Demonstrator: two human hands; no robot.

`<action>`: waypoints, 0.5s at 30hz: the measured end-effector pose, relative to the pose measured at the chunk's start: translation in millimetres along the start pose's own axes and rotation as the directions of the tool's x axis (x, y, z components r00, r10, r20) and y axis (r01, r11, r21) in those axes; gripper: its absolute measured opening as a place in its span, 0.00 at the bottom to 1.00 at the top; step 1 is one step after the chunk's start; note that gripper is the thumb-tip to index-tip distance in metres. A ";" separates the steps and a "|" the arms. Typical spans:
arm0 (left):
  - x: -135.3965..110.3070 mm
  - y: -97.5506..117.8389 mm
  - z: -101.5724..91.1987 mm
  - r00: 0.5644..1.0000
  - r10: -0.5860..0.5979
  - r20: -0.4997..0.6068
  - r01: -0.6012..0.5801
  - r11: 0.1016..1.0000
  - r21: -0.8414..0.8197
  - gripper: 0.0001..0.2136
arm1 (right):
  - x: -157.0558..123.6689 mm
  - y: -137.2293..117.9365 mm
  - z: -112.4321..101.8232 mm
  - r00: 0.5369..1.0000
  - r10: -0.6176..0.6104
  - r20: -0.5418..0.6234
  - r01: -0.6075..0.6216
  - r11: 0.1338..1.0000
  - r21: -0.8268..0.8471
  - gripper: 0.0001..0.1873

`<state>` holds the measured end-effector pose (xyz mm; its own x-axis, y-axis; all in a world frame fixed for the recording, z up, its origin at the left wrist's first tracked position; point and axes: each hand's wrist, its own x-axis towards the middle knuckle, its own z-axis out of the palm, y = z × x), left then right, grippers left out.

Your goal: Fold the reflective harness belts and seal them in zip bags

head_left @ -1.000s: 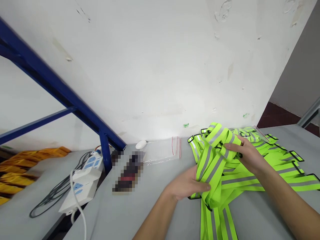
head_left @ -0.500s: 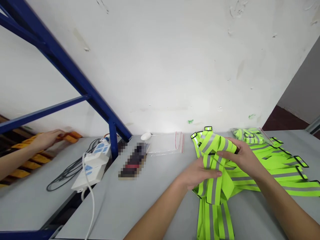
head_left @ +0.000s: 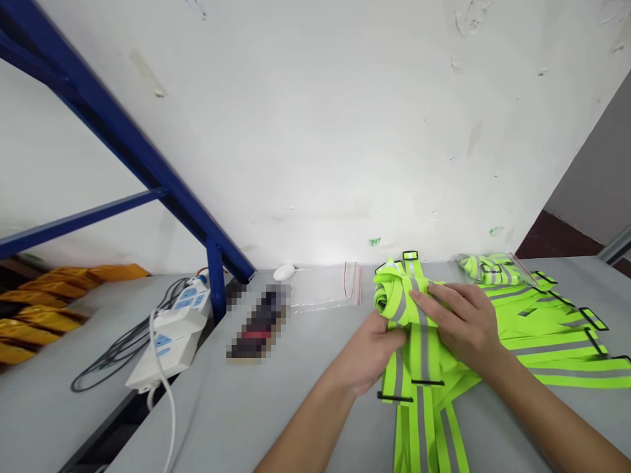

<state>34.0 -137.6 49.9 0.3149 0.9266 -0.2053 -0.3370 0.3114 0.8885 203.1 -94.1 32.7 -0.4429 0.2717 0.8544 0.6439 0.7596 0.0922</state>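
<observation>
A neon-green reflective strap with grey stripes is partly wound into a roll (head_left: 394, 299), with flat lengths and black buckles hanging below it. My left hand (head_left: 367, 351) is closed round the strap just under the roll, its thumb pointing right. From the right, my right hand (head_left: 466, 322) presses its fingers over the front of the bundle; its thumb is hidden. More reflective straps (head_left: 542, 332) lie spread on the grey table to the right. Others run down toward the near edge, below my hands.
Clear zip bags (head_left: 320, 287) lie by the wall beside a white oval object (head_left: 284, 272). A filled bag (head_left: 493, 269) is at the back right. Left are a blurred-out item (head_left: 259, 325), a blue frame (head_left: 215, 282), power strips (head_left: 172, 341) with cables, and yellow-orange pieces (head_left: 44, 309).
The strap's loose top folds are now a tighter roll. My right hand has moved from behind the bundle onto its front. Another person's hand at the far left has gone from view.
</observation>
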 end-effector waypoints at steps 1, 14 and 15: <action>-1.0 0.4 1.2 1.000 -0.006 -0.012 0.006 1.000 -0.014 0.20 | -0.3 0.0 0.6 1.000 0.016 -0.001 -0.016 1.000 -0.004 0.28; 11.3 -16.4 0.1 0.989 -0.015 -0.148 0.017 1.000 0.014 0.13 | -8.3 12.5 11.9 0.997 -0.062 0.053 0.063 0.998 -0.019 0.30; 13.0 -17.0 0.2 0.988 -0.033 -0.151 0.034 0.999 0.001 0.12 | -9.8 16.0 12.2 0.997 -0.052 0.049 0.053 0.998 -0.029 0.30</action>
<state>44.0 -130.9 32.2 0.1885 0.9370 -0.2942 -0.3258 0.3423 0.8813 210.2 -77.4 19.6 -0.5054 0.2607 0.8226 0.6374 0.7553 0.1522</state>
